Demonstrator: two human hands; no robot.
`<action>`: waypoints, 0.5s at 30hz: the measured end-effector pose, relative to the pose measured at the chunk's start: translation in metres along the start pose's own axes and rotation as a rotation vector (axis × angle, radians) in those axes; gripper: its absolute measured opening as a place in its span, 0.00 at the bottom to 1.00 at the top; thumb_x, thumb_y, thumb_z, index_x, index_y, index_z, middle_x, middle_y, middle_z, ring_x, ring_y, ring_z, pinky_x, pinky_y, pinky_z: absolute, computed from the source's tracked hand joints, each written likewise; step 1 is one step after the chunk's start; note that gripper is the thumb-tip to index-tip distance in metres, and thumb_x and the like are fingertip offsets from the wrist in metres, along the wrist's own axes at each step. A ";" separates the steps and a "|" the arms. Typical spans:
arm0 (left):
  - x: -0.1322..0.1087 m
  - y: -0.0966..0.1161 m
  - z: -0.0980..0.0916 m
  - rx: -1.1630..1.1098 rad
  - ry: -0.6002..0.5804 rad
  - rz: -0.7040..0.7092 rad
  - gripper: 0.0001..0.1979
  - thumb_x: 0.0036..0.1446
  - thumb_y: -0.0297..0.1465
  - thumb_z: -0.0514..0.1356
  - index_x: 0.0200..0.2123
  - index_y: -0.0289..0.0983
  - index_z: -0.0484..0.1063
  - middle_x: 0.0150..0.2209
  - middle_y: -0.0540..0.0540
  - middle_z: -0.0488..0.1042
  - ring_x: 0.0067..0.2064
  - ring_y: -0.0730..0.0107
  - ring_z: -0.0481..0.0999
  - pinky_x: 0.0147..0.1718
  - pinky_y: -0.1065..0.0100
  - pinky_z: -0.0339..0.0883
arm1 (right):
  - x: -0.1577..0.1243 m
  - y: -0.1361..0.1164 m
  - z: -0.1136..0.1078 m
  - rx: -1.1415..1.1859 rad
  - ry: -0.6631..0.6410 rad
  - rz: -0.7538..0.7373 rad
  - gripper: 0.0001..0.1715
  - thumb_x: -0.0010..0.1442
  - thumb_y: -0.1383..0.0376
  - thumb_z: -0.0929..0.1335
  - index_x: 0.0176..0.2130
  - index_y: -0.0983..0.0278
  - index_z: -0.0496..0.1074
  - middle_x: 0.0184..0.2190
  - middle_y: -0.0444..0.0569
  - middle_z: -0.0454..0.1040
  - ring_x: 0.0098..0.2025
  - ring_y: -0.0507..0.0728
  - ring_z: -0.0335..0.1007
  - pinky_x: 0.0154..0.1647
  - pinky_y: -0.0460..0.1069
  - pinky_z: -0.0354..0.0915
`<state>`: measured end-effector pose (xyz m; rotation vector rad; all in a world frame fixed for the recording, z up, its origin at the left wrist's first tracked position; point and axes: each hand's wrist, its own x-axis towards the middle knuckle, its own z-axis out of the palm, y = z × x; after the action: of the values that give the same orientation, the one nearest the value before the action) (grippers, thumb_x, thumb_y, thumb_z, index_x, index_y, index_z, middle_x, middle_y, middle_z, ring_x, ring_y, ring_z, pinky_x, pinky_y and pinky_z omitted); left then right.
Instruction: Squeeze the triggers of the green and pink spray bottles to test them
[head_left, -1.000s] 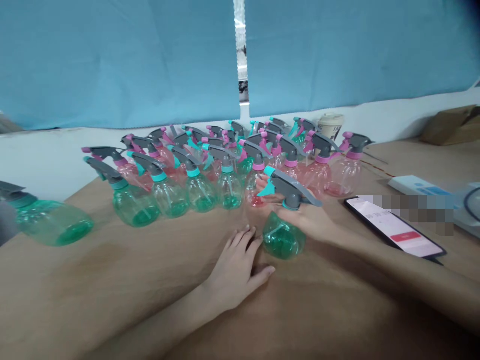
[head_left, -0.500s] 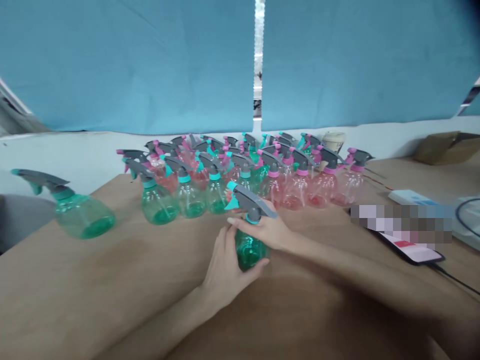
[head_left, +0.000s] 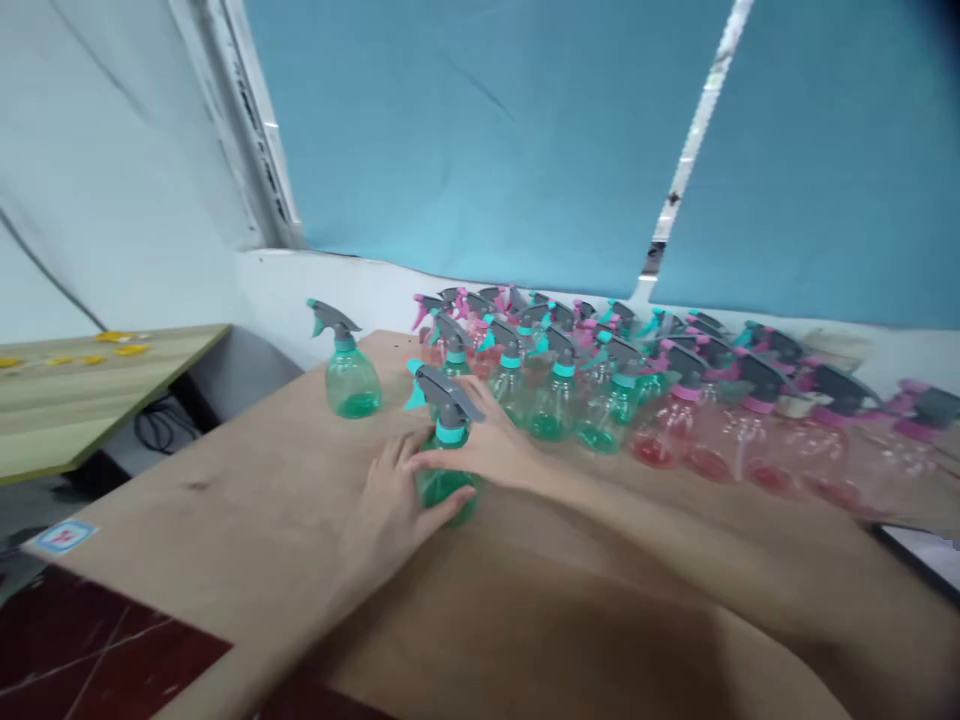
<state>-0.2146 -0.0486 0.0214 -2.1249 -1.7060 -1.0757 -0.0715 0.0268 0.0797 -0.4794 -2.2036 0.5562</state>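
Fingers (head_left: 397, 458) of both hands were clasped on the green spray bottle (head_left: 441, 484): left hand (head_left: 386, 505) round its belly, right hand (head_left: 499, 450) at its neck. It stood left of frame centre on the brown table (head_left: 225, 520), before massed pink and green bottles (head_left: 600, 400) and a lone green bottle (head_left: 349, 375).

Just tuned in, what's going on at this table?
A person grips a green spray bottle on the brown table: the left hand wraps its body, the right hand holds its neck under the grey trigger. Behind stand rows of green and pink bottles; a lone green bottle stands apart to the left. A phone lies at the right edge.
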 end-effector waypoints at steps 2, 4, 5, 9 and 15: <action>0.004 -0.022 -0.011 0.014 0.051 -0.056 0.30 0.51 0.46 0.59 0.53 0.40 0.54 0.48 0.42 0.61 0.51 0.53 0.63 0.47 0.54 0.61 | 0.013 0.001 -0.001 -0.066 -0.123 -0.011 0.49 0.38 0.42 0.69 0.54 0.61 0.57 0.52 0.55 0.56 0.58 0.62 0.51 0.56 0.58 0.55; 0.011 -0.043 -0.020 0.093 0.083 -0.127 0.29 0.52 0.47 0.58 0.52 0.38 0.56 0.46 0.41 0.60 0.50 0.53 0.64 0.46 0.54 0.61 | 0.025 0.003 -0.007 -0.172 -0.145 -0.041 0.51 0.36 0.41 0.69 0.54 0.62 0.57 0.55 0.58 0.51 0.59 0.64 0.47 0.56 0.60 0.54; 0.015 -0.053 -0.023 0.144 0.118 -0.143 0.30 0.50 0.47 0.59 0.50 0.36 0.58 0.45 0.40 0.60 0.49 0.52 0.63 0.46 0.54 0.61 | 0.032 0.004 -0.011 -0.245 -0.092 -0.093 0.50 0.36 0.42 0.70 0.53 0.61 0.58 0.56 0.58 0.49 0.60 0.65 0.45 0.57 0.61 0.52; 0.032 -0.082 -0.034 0.287 0.089 -0.126 0.30 0.46 0.47 0.62 0.48 0.35 0.62 0.45 0.39 0.58 0.49 0.50 0.60 0.48 0.54 0.58 | 0.058 0.004 -0.028 -0.488 0.155 -0.161 0.32 0.50 0.50 0.67 0.49 0.64 0.62 0.54 0.59 0.55 0.58 0.64 0.50 0.55 0.59 0.54; 0.058 -0.089 -0.038 0.435 -0.028 -0.108 0.29 0.46 0.47 0.62 0.47 0.34 0.65 0.47 0.37 0.58 0.51 0.48 0.57 0.49 0.53 0.54 | 0.096 0.015 -0.033 -0.717 0.085 0.172 0.28 0.54 0.53 0.63 0.49 0.68 0.64 0.43 0.59 0.71 0.44 0.66 0.67 0.40 0.57 0.62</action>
<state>-0.3075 0.0006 0.0617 -1.7989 -1.8791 -0.6237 -0.1020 0.0951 0.1494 -1.0452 -2.2464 -0.1952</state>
